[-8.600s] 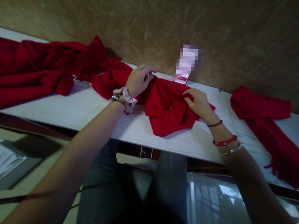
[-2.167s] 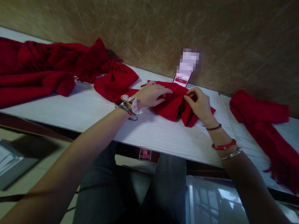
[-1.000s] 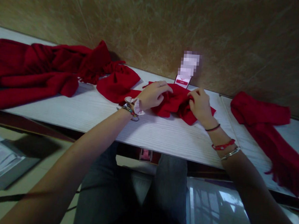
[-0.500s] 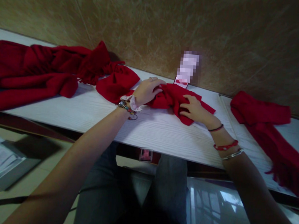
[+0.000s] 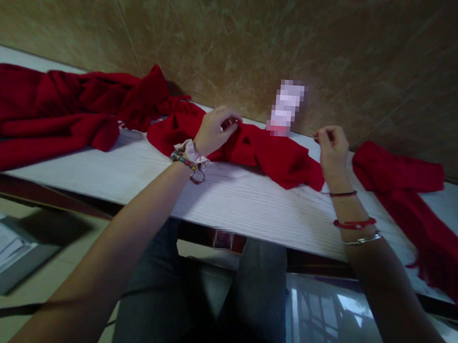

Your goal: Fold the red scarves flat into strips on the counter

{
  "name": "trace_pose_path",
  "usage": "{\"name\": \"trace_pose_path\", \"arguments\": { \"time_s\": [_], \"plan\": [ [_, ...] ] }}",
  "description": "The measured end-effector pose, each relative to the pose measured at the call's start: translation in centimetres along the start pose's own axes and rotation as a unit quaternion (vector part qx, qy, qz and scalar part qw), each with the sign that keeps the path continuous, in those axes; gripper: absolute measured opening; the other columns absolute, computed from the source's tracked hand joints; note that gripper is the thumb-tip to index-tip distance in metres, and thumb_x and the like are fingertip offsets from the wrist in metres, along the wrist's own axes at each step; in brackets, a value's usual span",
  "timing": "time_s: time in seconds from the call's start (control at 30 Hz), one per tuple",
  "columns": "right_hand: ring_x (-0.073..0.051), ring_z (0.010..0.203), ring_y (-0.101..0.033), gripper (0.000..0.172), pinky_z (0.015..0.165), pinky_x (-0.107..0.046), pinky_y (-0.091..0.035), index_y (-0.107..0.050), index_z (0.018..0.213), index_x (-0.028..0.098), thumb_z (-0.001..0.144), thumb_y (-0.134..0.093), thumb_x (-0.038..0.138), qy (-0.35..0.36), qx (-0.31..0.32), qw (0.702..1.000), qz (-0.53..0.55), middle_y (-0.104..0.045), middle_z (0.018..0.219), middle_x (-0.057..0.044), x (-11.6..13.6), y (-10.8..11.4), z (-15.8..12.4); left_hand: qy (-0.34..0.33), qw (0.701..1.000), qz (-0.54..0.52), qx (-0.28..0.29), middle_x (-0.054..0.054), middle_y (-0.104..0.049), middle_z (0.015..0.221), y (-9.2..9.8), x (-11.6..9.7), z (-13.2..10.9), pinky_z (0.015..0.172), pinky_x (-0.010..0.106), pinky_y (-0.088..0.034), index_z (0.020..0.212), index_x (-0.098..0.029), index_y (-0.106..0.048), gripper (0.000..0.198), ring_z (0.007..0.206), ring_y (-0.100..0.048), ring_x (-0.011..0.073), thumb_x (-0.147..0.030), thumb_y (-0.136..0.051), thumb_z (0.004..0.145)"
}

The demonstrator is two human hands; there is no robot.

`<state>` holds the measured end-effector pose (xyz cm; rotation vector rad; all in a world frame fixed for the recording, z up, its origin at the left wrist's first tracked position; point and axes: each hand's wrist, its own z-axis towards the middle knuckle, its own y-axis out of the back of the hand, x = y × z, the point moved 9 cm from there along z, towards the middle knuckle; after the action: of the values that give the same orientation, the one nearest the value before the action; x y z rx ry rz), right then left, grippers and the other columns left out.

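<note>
A crumpled red scarf [image 5: 280, 156] lies across the middle of the white tabletop. Over its left part is my left hand [image 5: 213, 130], fingers curved and thumb apart, with nothing visible in its grasp; whether it touches the cloth is unclear. Beyond the scarf's right end, my right hand [image 5: 334, 149] is raised with thumb and fingertips pinched together. Anything between those fingertips is too small to make out.
More red cloth [image 5: 74, 100] is heaped at the left. At the right lies a fringed red scarf [image 5: 401, 174]. A phone-like object [image 5: 287, 108], pixelated, leans on the marbled wall [image 5: 237, 42] behind the white table [image 5: 219, 204]. A grey bin of papers [image 5: 2, 256] stands lower left.
My right hand has left the scarf, moving up and right, and its fingers have closed into a pinch. My left hand has shifted slightly left and up. The scarf's right part lies differently.
</note>
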<state>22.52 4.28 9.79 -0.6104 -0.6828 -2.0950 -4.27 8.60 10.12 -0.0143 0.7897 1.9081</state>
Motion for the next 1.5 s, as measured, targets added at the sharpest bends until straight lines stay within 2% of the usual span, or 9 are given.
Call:
{"name": "trace_pose_path", "arguments": {
  "time_s": [0.13,0.3,0.63,0.73,0.87,1.0,1.23,1.4,1.5],
  "plan": [
    [-0.019,0.086,-0.056,0.018,0.076,-0.037,-0.045,-0.056,0.093,0.021,0.081,-0.052,0.034,0.090,0.224,0.967,-0.082,-0.061,0.094,-0.005,3.4,-5.6,-3.0,-0.055,0.993,-0.046,0.097,0.002,-0.061,0.076,-2.3,-3.3,-0.6,0.068,0.025,-0.043,0.082,-0.014,-0.063,0.015,0.071,-0.055,0.0127,-0.020,-0.050,0.077],
    [-0.024,0.090,-0.055,0.019,0.081,-0.043,-0.037,-0.063,0.084,0.017,0.085,-0.046,0.027,0.194,0.438,0.816,-0.323,-0.064,0.091,-0.008,4.0,-10.4,-7.4,-0.015,0.986,-0.110,0.128,0.001,-0.062,0.074,-2.8,-3.7,-0.8,0.065,0.023,-0.043,0.081,-0.012,-0.062,0.018,0.067,-0.055,0.0114,-0.024,-0.049,0.078],
    [-0.027,0.097,-0.051,0.020,0.088,-0.047,-0.033,-0.062,0.092,0.017,0.084,-0.048,0.028,0.214,0.458,0.783,-0.362,-0.062,0.101,-0.011,1.7,-9.9,-7.6,0.069,0.989,-0.100,0.088,0.000,-0.057,0.067,-1.9,0.0,-0.5,0.063,0.021,-0.042,0.078,-0.012,-0.061,0.015,0.064,-0.053,0.0111,-0.024,-0.051,0.076],
    [-0.024,0.089,-0.054,0.015,0.086,-0.044,-0.036,-0.060,0.083,0.017,0.083,-0.046,0.020,0.180,0.435,0.828,-0.304,-0.064,0.090,-0.009,2.1,-9.7,-6.8,0.074,0.991,-0.068,0.085,0.000,-0.058,0.069,-2.1,0.7,-0.5,0.066,0.023,-0.043,0.081,-0.013,-0.059,0.014,0.066,-0.053,0.0116,-0.022,-0.049,0.077],
    [-0.019,0.075,-0.056,0.014,0.069,-0.034,-0.044,-0.054,0.083,0.021,0.083,-0.041,0.023,0.070,0.189,0.964,-0.176,-0.061,0.081,-0.004,2.0,-4.8,-1.9,0.078,0.993,-0.087,0.024,0.002,-0.059,0.083,-1.1,1.1,-0.1,0.074,0.023,-0.044,0.087,-0.015,-0.055,0.013,0.080,-0.055,0.0123,-0.021,-0.045,0.082],
    [-0.018,0.072,-0.055,0.015,0.067,-0.033,-0.045,-0.051,0.082,0.022,0.084,-0.037,0.024,0.002,0.009,0.986,-0.168,-0.057,0.076,-0.003,0.4,-0.5,0.1,0.063,0.991,-0.110,0.030,0.002,-0.058,0.086,-0.9,-0.2,0.1,0.074,0.023,-0.044,0.089,-0.016,-0.054,0.015,0.081,-0.055,0.0118,-0.027,-0.043,0.086],
    [-0.025,0.088,-0.054,0.024,0.080,-0.042,-0.042,-0.056,0.078,0.018,0.068,-0.039,0.004,0.001,0.127,0.923,-0.363,-0.058,0.084,-0.011,-0.9,-1.6,-0.9,-0.017,0.963,-0.075,0.259,-0.001,-0.059,0.070,-4.2,-2.2,-1.4,0.060,0.019,-0.041,0.090,-0.014,-0.060,0.025,0.061,-0.052,0.0087,-0.032,-0.061,0.072],
    [-0.024,0.097,-0.053,0.032,0.085,-0.042,-0.041,-0.060,0.091,0.020,0.072,-0.037,0.007,0.107,0.225,0.931,-0.268,-0.059,0.098,-0.010,3.0,-4.3,-1.9,-0.067,0.974,-0.032,0.216,0.000,-0.060,0.071,-3.6,-3.1,-1.0,0.065,0.022,-0.040,0.078,-0.015,-0.063,0.015,0.064,-0.053,0.0106,-0.027,-0.053,0.077],
    [-0.025,0.100,-0.052,0.032,0.088,-0.043,-0.038,-0.057,0.108,0.023,0.080,-0.043,0.019,0.165,0.362,0.886,-0.239,-0.060,0.105,-0.008,4.7,-7.7,-4.6,-0.081,0.968,-0.024,0.238,0.001,-0.062,0.077,-4.5,-3.8,-1.3,0.069,0.024,-0.042,0.084,-0.016,-0.062,0.016,0.070,-0.055,0.0123,-0.025,-0.050,0.080]
  ]
}}
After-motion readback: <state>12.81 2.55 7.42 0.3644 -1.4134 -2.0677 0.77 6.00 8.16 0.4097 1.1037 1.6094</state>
